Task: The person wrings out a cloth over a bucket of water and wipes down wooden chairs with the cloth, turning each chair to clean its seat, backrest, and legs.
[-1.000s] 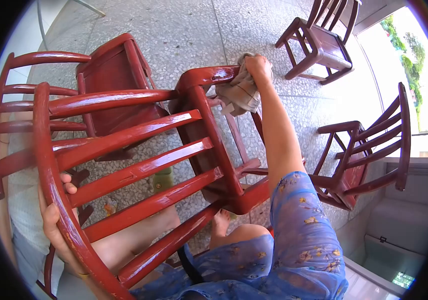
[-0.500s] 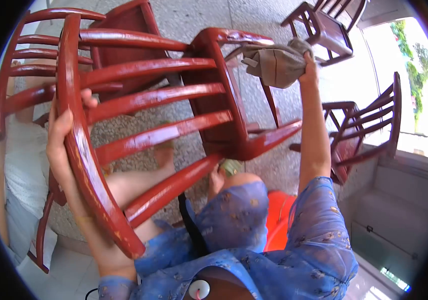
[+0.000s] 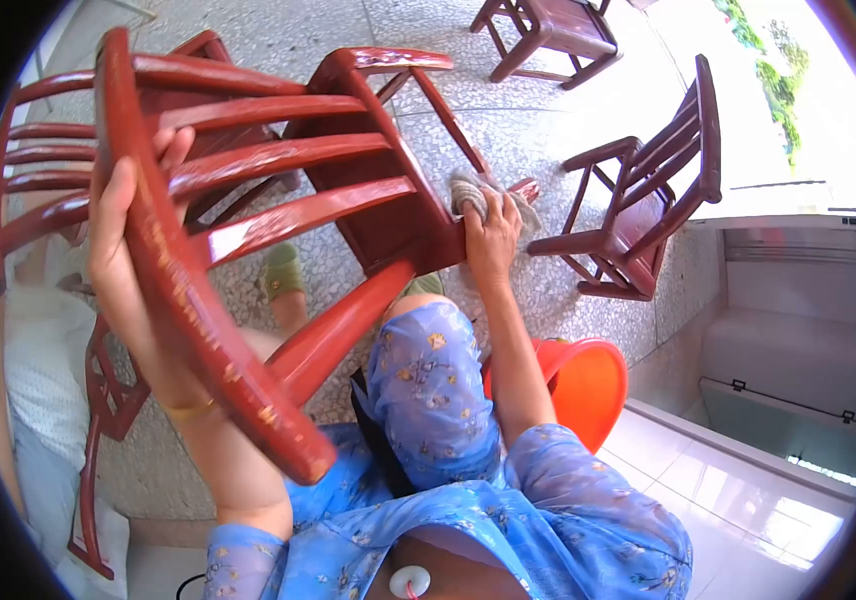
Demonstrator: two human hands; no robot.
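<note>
A red wooden chair point(image 3: 293, 155) with a slatted back is tilted in front of me, its top rail toward my left side. My left hand point(image 3: 133, 205) is wrapped round that top rail, thumb on the near side and fingertips showing behind it. With my right hand point(image 3: 493, 235) I press a greyish cloth point(image 3: 518, 205) against a chair leg by the seat's near corner. The fingers are closed over the cloth, which partly covers the leg.
An orange-red bucket point(image 3: 588, 390) stands by my right knee. Dark red chairs point(image 3: 638, 220) stand on the speckled floor point(image 3: 428, 30) ahead and to the right. Another red chair point(image 3: 48, 155) is at the left, near a person in light clothing point(image 3: 43, 370). A low glass-fronted cabinet point(image 3: 788, 330) is at the right.
My right hand has brought the cloth down and left from above the chair onto its leg. The view has shifted, showing more of the bucket. My left hand keeps its hold.
</note>
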